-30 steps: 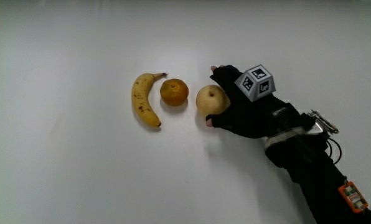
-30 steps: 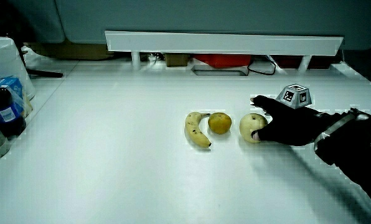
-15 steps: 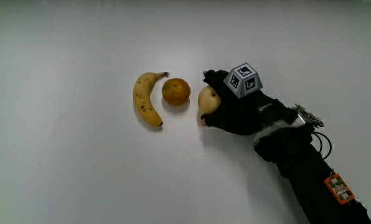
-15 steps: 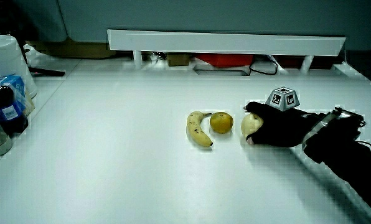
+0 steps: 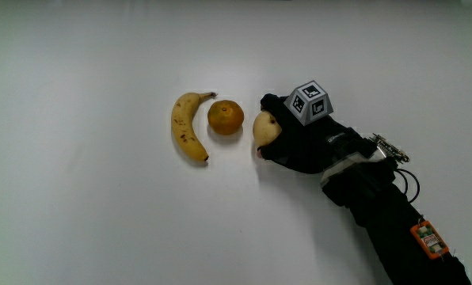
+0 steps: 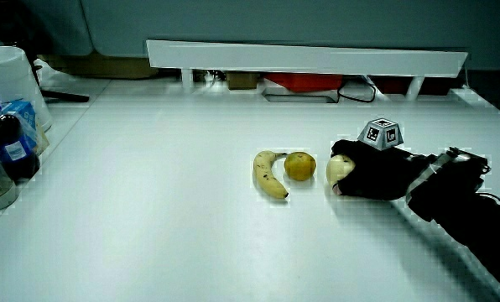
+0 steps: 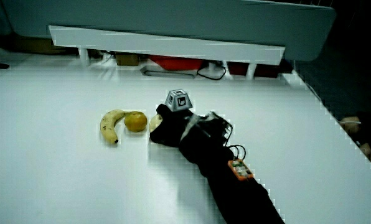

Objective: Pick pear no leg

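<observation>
Around pear (image 5: 264, 127), hand (image 5: 299, 142) now closed

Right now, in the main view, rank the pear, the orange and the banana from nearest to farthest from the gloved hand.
1. The pear: the hand is closed around it, on the table.
2. The orange: beside the pear, between pear and banana.
3. The banana: beside the orange, on the side away from the hand.
</observation>
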Motion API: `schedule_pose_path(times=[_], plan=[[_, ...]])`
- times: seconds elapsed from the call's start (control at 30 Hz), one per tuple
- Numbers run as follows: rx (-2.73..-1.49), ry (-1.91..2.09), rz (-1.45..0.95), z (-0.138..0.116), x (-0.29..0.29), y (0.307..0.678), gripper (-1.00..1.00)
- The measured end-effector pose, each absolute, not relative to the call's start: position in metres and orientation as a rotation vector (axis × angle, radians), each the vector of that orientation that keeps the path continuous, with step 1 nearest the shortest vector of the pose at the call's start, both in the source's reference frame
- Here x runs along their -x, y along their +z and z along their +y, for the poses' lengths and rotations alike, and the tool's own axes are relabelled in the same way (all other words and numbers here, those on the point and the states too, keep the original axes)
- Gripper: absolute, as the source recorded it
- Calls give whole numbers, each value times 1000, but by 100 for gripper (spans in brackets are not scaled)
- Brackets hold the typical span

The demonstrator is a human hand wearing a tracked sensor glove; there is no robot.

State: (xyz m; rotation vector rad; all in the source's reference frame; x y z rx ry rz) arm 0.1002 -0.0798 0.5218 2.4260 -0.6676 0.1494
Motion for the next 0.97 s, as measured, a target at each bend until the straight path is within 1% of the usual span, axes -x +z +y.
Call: schedule_pose_path(times=[0.17,0.53,0.6,0.63,0.77,0.83,0.87,0.97], plan=[[-2426,167,-665,-80,-102,526,100],[-2437,228,-656,-82,-109,520,100],[-2464,250,-668,-82,-110,512,100],[-2457,282,-685,-81,-110,507,100],[-2502,302,-759,-76,-104,480,100],[-2521,315,-805,-71,-99,464,100],[-2507,342,-826,-69,-98,462,100],[-2521,346,-921,-57,-89,442,100]])
